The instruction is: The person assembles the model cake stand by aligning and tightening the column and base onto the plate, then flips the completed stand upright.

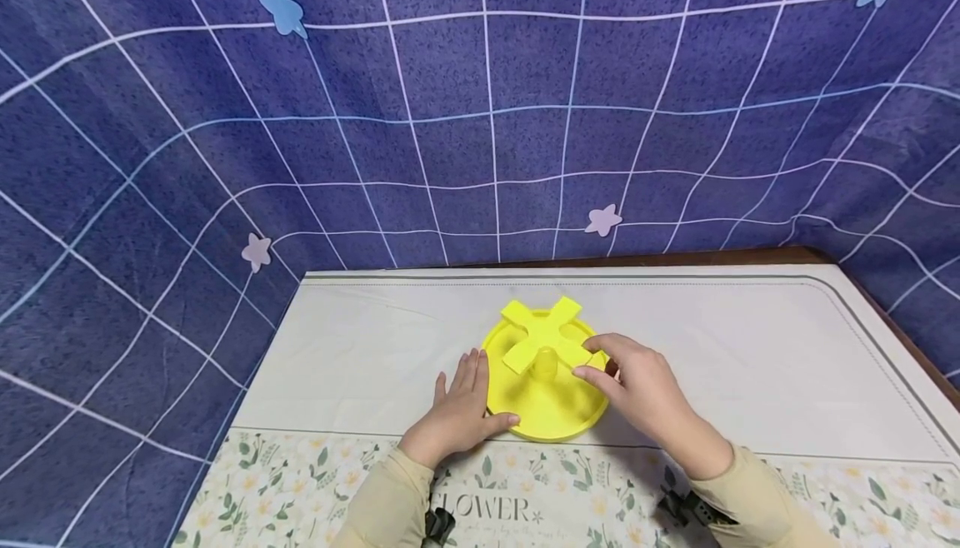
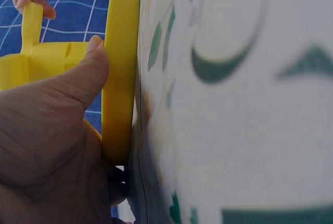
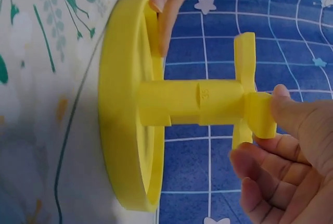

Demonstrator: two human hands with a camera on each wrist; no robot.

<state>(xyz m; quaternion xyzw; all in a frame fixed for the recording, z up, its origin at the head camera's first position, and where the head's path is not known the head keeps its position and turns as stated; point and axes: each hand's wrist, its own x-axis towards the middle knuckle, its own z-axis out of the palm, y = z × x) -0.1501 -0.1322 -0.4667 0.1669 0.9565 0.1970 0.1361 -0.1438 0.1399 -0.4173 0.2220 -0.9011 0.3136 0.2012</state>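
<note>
A yellow round base [image 1: 551, 419] with a raised rim sits on the table covering. From its middle rises a thick yellow post [image 3: 182, 101], topped by a four-armed yellow cross piece [image 1: 545, 334]. My right hand [image 1: 645, 381] pinches one arm of the cross between thumb and fingers, at the right side. At the base's left edge my left hand [image 1: 457, 411] holds the rim, its fingers stretched along the side and its thumb over the front. In the right wrist view the post stands upright from the base, with small raised marks on its side.
A white table cover [image 1: 375, 348] with a floral band [image 1: 300, 481] lies under the base. Behind and at the sides hangs a blue grid-patterned curtain [image 1: 450, 148] with star shapes. A brown table edge [image 1: 675, 259] shows at the back.
</note>
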